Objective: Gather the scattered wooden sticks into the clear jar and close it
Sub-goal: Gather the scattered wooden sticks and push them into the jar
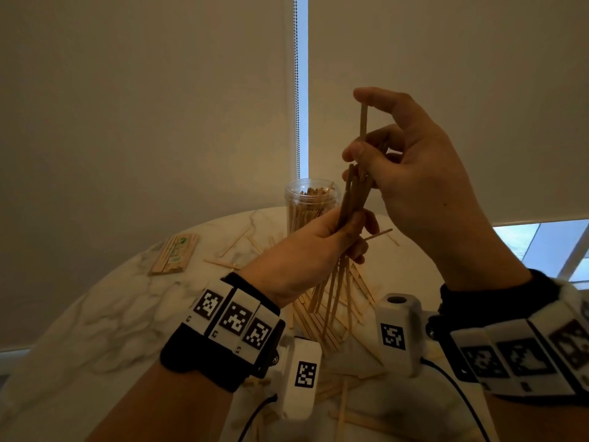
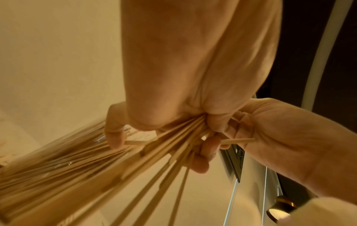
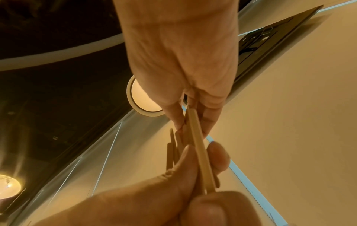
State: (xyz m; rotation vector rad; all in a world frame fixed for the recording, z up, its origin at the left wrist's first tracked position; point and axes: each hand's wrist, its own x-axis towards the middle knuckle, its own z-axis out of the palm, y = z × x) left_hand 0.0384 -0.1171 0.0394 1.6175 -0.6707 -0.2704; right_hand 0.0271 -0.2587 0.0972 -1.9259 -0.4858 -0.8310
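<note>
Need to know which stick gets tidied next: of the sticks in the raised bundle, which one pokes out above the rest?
The single stick pinched by the right hand: its top rises well above the bundle gripped by the left hand.

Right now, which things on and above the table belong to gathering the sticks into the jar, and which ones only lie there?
Belong to the job:
- bundle of sticks, gripped by the left hand and the right hand
- loose sticks on the table
- clear jar, open, partly filled

Only lying there:
- wrapped stick packet
- blind cord
</note>
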